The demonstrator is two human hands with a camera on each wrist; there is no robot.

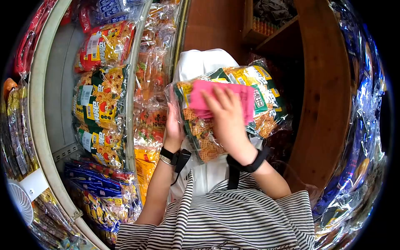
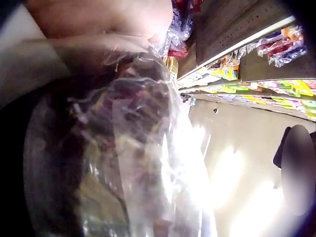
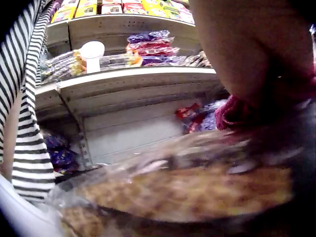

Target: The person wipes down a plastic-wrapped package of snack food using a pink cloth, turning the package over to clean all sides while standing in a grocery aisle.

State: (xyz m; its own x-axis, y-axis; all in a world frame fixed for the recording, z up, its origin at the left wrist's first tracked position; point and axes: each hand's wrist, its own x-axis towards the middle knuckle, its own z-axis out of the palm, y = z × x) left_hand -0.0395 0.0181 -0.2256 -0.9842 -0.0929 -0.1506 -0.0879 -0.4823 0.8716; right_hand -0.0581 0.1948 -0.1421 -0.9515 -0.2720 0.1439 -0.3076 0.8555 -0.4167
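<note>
A large clear-wrapped bag of crisp snacks (image 1: 208, 146) with green and yellow labels lies across the person's lap, tilted. On its front is a folded pink cloth (image 1: 201, 89). The right hand (image 1: 229, 118) lies over this cloth with its fingers extended, pressing it on the wrapper. Along the bag's left edge is the left hand (image 1: 173, 127), its fingers pointing up against the plastic. The left wrist view shows this hand (image 2: 108, 19) right at the crinkled film (image 2: 143, 84). In the right wrist view the dark red cloth (image 3: 237, 113) bunches beneath the hand.
At left, a metal shelf (image 1: 62, 96) bears snack packs (image 1: 100, 100) in red, green and blue wrapping. More packs (image 1: 150, 83) stand in a row beside the legs. A wooden shelf (image 1: 321, 104) runs along the right. A small white fan (image 1: 21, 202) sits at lower left.
</note>
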